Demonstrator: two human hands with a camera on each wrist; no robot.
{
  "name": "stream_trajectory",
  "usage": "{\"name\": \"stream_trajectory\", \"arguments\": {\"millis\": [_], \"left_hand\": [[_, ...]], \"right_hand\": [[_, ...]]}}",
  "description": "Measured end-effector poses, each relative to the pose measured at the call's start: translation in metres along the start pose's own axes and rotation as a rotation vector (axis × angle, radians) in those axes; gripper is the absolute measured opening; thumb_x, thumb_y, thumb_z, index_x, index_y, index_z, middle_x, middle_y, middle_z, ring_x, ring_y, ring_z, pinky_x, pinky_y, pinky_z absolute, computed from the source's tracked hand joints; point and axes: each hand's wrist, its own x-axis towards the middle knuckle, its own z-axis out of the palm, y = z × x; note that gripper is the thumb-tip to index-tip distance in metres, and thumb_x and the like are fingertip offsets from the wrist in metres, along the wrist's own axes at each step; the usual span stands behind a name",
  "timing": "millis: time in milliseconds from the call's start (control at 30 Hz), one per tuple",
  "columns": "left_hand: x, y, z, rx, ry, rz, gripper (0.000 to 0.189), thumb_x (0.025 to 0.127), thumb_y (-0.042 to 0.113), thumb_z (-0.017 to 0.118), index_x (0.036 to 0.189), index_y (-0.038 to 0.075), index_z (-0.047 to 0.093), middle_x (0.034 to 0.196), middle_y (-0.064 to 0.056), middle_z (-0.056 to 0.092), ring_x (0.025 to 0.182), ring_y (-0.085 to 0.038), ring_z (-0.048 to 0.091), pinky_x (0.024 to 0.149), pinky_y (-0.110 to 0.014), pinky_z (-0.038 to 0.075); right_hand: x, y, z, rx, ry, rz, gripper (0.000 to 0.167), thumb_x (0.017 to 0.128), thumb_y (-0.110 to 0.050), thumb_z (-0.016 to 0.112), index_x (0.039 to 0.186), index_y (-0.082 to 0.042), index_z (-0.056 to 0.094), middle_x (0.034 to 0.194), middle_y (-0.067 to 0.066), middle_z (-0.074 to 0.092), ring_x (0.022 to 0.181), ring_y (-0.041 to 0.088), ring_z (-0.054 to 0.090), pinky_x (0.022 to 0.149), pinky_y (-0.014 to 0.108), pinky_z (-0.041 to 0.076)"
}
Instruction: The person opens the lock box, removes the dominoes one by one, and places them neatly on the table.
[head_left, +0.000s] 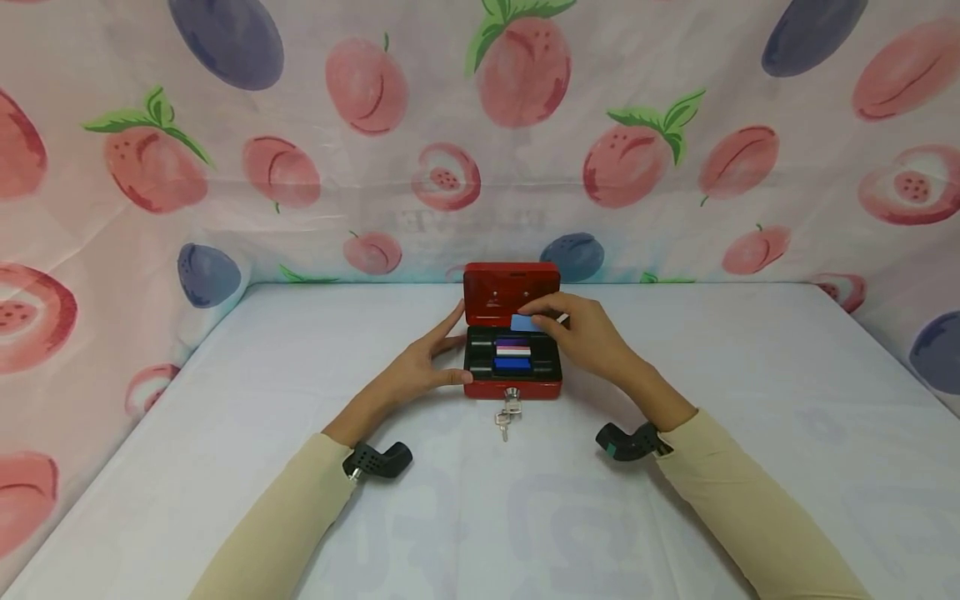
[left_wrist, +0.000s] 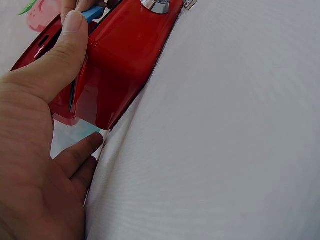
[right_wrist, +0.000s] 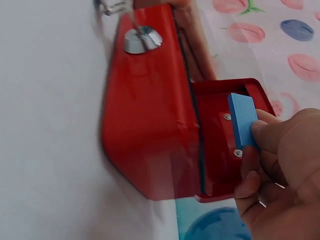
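Observation:
A red cash box (head_left: 513, 389) stands with its lid (head_left: 512, 274) raised. Inside its black tray (head_left: 480, 357) lie several coloured pieces: a blue one (head_left: 512, 363), a white-and-pink one (head_left: 513, 351) and a purple one (head_left: 512, 342). My right hand (head_left: 592, 333) pinches a flat light-blue block (right_wrist: 243, 120) between thumb and fingers, above the tray's back right. My left hand (head_left: 420, 362) is at the box's left side, its thumb (left_wrist: 70, 40) resting on the front left edge. The other left fingers spread fairly straight toward the lid and along the side.
A silver lock (right_wrist: 143, 40) sits on the box front, with keys (head_left: 504, 422) hanging from it onto the white tabletop (head_left: 480, 517). Behind the table hangs a fruit-patterned cloth (head_left: 300, 100). Black cameras (head_left: 378, 460) are strapped at both wrists.

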Motion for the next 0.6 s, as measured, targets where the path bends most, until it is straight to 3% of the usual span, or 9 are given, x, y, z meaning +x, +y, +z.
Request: {"name": "stream_trajectory", "arguments": {"millis": [600], "left_hand": [[0.000,0.000,-0.001,0.002,0.003,0.007,0.101,0.080,0.024,0.079,0.151,0.045,0.010,0.145,-0.013,0.042,0.134,-0.024,0.039,0.110,-0.052,0.021]], "right_hand": [[-0.002,0.007,-0.025,0.006,0.023,0.020,0.024,0.097,-0.022,0.058,0.117,-0.017,0.069,0.113,0.002,0.064,0.092,0.019,0.055,0.077,0.038,0.047]]}}
